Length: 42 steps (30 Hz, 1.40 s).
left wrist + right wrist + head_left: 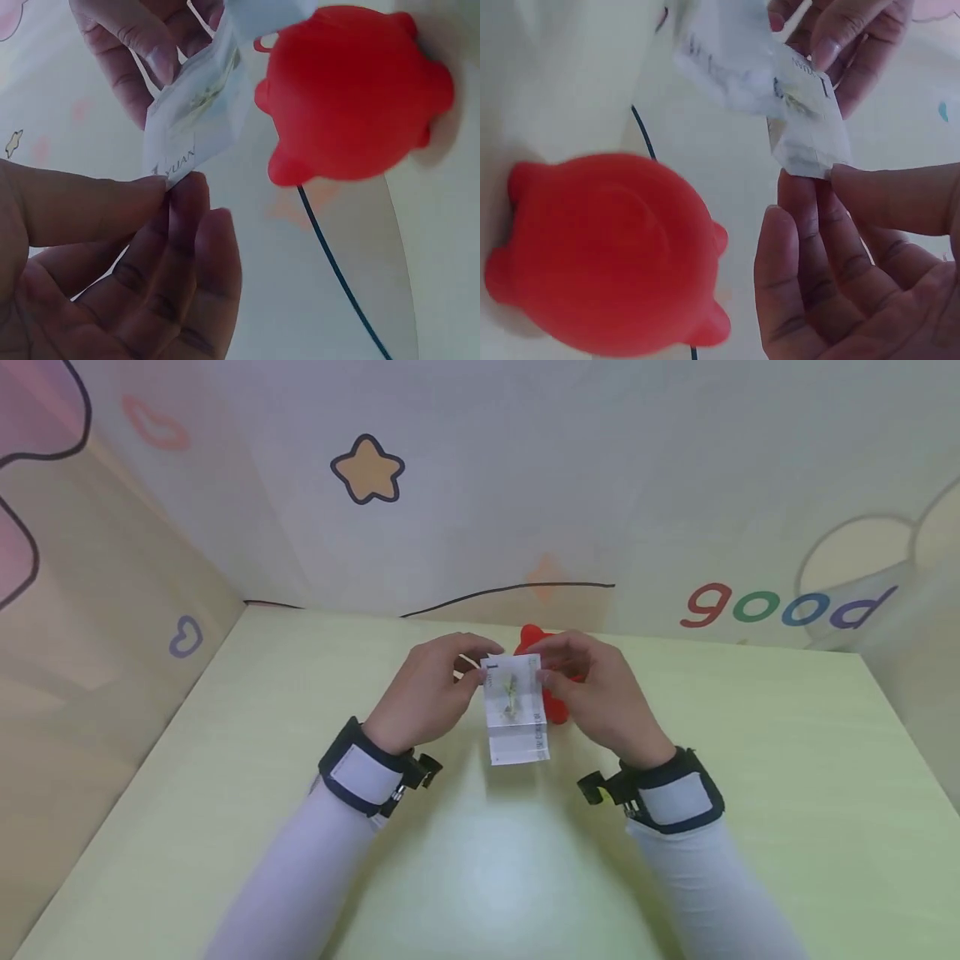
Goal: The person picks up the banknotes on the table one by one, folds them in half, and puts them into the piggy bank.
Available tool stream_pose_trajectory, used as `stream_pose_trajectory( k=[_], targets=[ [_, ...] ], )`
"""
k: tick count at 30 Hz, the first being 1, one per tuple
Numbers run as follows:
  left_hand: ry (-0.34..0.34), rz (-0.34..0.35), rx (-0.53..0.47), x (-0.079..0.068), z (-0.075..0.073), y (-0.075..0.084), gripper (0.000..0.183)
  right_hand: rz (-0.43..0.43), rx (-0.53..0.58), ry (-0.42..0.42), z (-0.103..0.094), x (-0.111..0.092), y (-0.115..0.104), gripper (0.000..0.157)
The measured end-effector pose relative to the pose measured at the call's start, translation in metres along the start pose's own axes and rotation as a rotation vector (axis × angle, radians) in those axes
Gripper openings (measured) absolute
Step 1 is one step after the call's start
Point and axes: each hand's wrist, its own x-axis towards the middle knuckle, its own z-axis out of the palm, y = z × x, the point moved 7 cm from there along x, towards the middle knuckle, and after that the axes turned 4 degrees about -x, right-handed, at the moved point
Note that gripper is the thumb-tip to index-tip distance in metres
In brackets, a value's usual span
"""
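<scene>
A creased one-yuan banknote [516, 727] is held up over the table by both hands, its lower part folded at an angle. My left hand [423, 693] pinches one upper corner between thumb and index finger; the other fingers curl loosely below, as the left wrist view shows. At the opposite corner my right hand [611, 702] pinches the note the same way. Just beyond the note stands a red piggy bank [556, 710], partly hidden by the note and my right hand in the head view. Its rounded body [622, 255] shows large in the right wrist view, apart from the fingers.
The pale yellow-green tabletop [787, 777] spreads around both arms. A printed backdrop with a star [367, 470] and the word "good" [787, 607] rises behind the table's far edge. Black straps with small cameras [367, 768] circle both wrists.
</scene>
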Motion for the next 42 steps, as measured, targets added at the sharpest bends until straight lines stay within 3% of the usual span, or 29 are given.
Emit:
stream_pose_trajectory(
  k=[6, 12, 26, 33, 42],
  targets=[
    [0.020, 0.035, -0.090, 0.020, 0.016, 0.014, 0.032, 0.008, 0.043, 0.082, -0.031, 0.000, 0.010, 0.028],
    [0.006, 0.039, -0.161, 0.032, 0.027, 0.021, 0.033, 0.026, 0.079, 0.123, -0.045, 0.000, 0.015, 0.027],
    [-0.095, -0.038, -0.135, 0.041, 0.042, 0.008, 0.041, 0.026, 0.099, 0.166, -0.049, 0.002, 0.022, 0.027],
    [-0.145, -0.036, -0.165, 0.042, 0.045, 0.005, 0.046, 0.039, 0.088, 0.196, -0.052, 0.002, 0.028, 0.028],
    [-0.154, -0.073, -0.143, 0.042, 0.048, 0.004, 0.050, 0.027, 0.111, 0.198, -0.051, 0.004, 0.031, 0.027]
  ],
)
